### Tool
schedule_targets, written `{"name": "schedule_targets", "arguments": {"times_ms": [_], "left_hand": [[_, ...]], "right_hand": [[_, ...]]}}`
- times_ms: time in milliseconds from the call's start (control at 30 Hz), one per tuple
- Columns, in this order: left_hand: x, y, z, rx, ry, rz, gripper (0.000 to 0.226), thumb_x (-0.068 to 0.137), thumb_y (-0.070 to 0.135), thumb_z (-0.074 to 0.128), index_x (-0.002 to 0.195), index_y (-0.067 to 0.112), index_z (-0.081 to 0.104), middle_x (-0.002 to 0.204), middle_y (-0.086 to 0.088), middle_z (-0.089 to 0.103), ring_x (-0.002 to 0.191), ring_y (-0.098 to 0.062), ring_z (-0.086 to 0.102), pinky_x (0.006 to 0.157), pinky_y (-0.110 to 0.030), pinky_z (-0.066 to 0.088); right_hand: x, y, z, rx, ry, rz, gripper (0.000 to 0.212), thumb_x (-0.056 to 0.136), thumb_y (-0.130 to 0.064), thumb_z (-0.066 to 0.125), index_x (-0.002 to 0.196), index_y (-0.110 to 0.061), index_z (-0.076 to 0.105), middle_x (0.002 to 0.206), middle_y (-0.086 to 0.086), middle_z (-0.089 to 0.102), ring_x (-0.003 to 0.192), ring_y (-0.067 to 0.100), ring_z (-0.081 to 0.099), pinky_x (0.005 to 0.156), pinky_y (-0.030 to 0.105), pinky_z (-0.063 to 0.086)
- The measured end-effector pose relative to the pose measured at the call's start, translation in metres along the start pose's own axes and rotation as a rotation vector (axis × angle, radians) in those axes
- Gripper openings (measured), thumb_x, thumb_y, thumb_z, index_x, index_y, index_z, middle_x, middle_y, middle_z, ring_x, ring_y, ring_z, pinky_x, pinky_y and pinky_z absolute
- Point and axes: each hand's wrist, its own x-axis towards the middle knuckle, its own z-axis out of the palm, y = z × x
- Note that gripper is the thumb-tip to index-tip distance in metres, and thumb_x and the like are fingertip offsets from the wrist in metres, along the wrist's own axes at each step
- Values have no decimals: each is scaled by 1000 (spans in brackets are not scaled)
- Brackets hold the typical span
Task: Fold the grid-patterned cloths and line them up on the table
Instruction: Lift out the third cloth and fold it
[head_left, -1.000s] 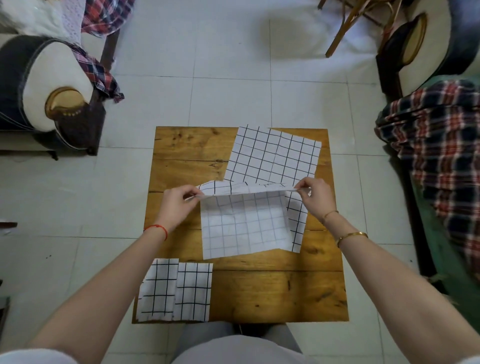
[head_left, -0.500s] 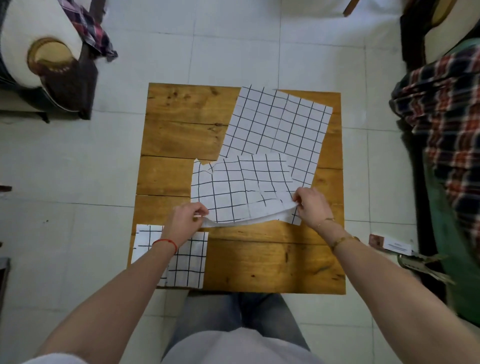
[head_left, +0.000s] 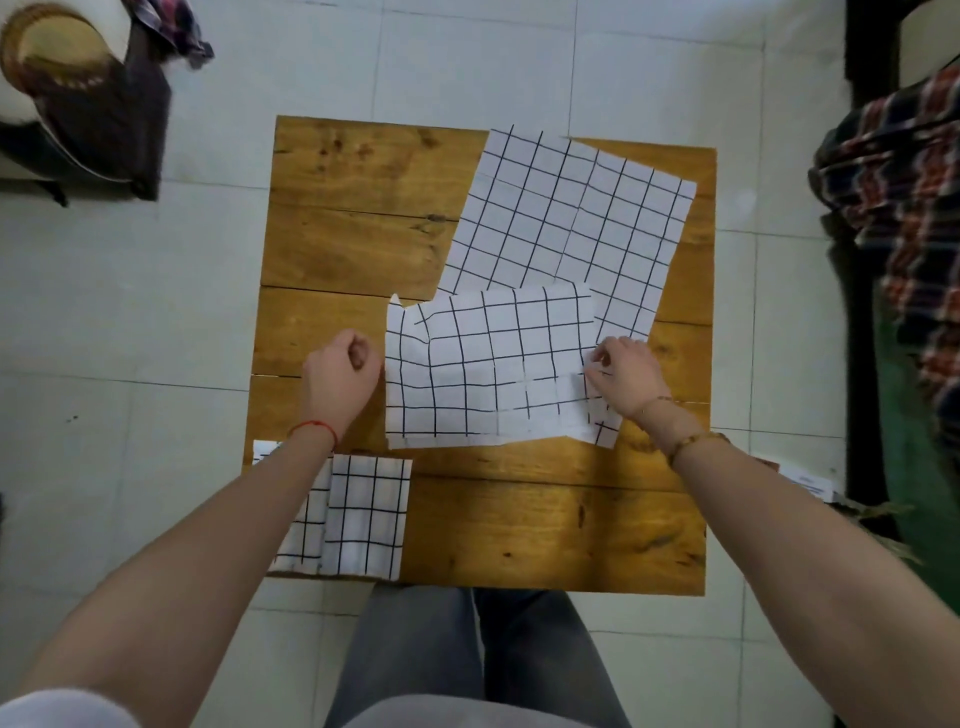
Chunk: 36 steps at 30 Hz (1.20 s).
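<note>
Wooden table (head_left: 353, 218), half-folded grid cloth (head_left: 483, 369), right hand (head_left: 626, 376) fingers pinching its edge, left hand (head_left: 340, 371) fingers curled, empty

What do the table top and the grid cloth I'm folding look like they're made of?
Square brown table top: likely varnished wood planks, showing knots, grain, seams and sheen. White black-grid cloth: thin woven fabric, probably cotton, matte, rumpling and creasing softly by the right hand.

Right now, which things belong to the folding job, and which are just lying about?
Job:
half-folded grid cloth under the right hand
flat unfolded grid cloth
two small folded grid cloths
wooden table
left hand

Lying about:
plaid fabric
white-cushioned chair
</note>
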Motion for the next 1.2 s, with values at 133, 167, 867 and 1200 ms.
{"name": "schedule_targets", "arguments": {"times_ms": [133,167,867,1200], "left_hand": [[40,7,9,-85,-12,-177,14,92,32,57,95,18,59,86,0,64,82,-18,62,73,-31,55],[48,8,12,-104,-17,-210,15,90,34,59,93,19,59,84,0,63,81,-18,62,72,-32,54],[95,20,52,-172,53,-235,28,85,46,63,77,19,63,65,7,59,59,-7,53,54,-21,43],[87,10,59,-444,137,-369,25,87,25,63,68,8,64,61,0,52,58,-11,44,60,-23,43]], "right_hand": [[40,-13,-9,232,147,138,17,88,-25,54,94,-10,61,95,9,62,92,26,57,78,41,52],[50,-15,-10,273,163,172,17,88,-24,55,95,-10,60,96,9,62,91,25,57,77,40,52],[114,-18,7,623,195,497,30,88,-35,59,65,-20,44,68,-7,49,79,18,51,71,27,40],[107,-13,3,740,382,505,26,83,-18,56,61,-22,42,62,-9,46,57,4,41,53,16,35]]}}
